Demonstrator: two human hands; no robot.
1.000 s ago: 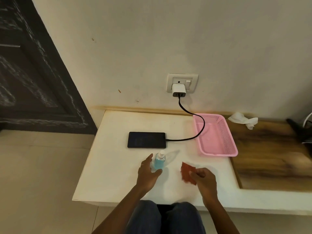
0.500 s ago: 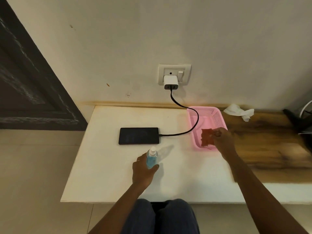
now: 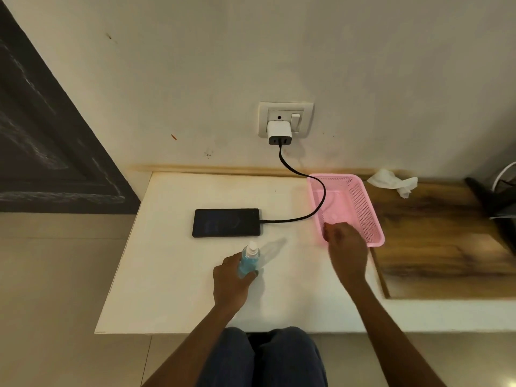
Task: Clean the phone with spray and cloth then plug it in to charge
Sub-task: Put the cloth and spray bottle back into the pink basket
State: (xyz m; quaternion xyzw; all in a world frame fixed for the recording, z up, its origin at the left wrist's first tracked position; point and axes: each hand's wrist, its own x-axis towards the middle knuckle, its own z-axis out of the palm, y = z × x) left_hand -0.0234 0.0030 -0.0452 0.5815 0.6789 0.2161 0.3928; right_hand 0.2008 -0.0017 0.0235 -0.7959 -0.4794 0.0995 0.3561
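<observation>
The phone [image 3: 226, 222] lies flat on the table [image 3: 173, 289], cable [image 3: 315, 188] plugged in. The left hand [image 3: 231, 280] grips the spray [image 3: 249, 261] upright; lift it clear of the phone toward the basket [image 3: 365, 208]. The right hand [image 3: 344, 251] hovers at the basket's near rim; its grip I cannot tell.

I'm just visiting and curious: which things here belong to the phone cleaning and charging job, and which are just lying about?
Part of the job:
- phone
- spray bottle, held by the left hand
- cable joining the phone to the charger
- wall socket
- right hand at the pink basket

Just lying about:
- crumpled tissue
- dark object at the far right
</observation>
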